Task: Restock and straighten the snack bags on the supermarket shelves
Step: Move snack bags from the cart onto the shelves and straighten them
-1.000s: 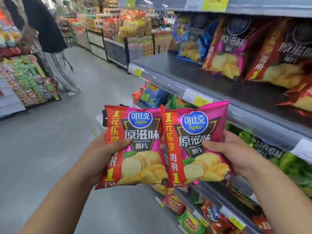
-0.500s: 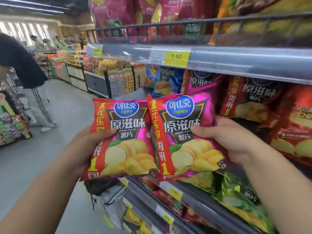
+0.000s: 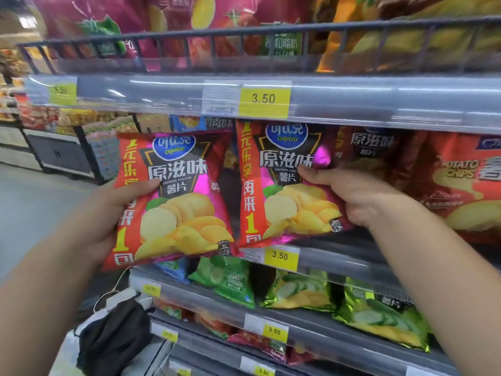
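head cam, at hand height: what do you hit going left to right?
left hand → left pink Copico bag → right pink Copico bag → right hand → red Potato Chips bag

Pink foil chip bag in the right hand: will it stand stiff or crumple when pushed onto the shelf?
Puffed pink foil chip bag likely light and springy, denting under the right hand. Glossy film probably slippery; chips likely fragile.
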